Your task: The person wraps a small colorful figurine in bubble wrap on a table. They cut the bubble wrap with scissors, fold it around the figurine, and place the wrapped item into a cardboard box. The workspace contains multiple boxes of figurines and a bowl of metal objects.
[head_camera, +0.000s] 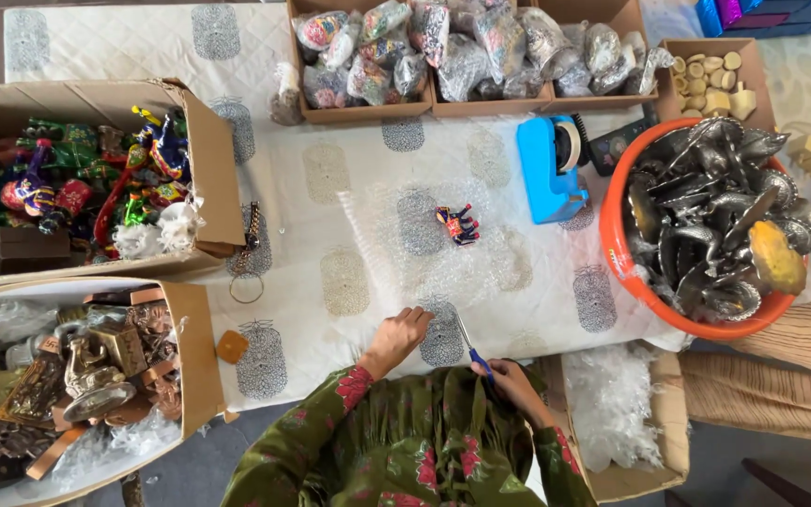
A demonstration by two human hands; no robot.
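1. i am holding my left hand (396, 336) down on the near edge of a clear sheet of bubble wrap (424, 246), fingers curled and pressing the sheet against the white patterned tablecloth (349, 178).
2. i am gripping a pair of blue-handled scissors (471, 347) in my right hand (511, 383), fingers closed through the handles. the blades are pointing away from me and lying on the near edge of the bubble wrap, just beside my left hand.
3. a small painted toy horse (459, 224), red and blue, is lying on the middle of the bubble wrap, well apart from both hands.
4. a blue tape dispenser (550, 167) is sitting just beyond the right side of the sheet, near an orange tub (618, 253) that is holding dark metal leaf-shaped dishes (715, 221).
5. along the far edge of the table, cardboard boxes are holding wrapped bundles (462, 52), and a smaller box (753, 66) is holding pale wooden pieces.
6. to my left, one open cardboard box (208, 150) is holding bright painted toys, and a nearer box (190, 347) is holding brass-coloured ornaments.
7. to my right, below the table edge, a cardboard box (631, 474) is holding more clear wrap.
8. another person's striped sleeve (781, 361) is showing at the right, below the tub.
9. a metal ring (246, 288) and a small orange disc (232, 346) are lying on the cloth to the left of my left hand.
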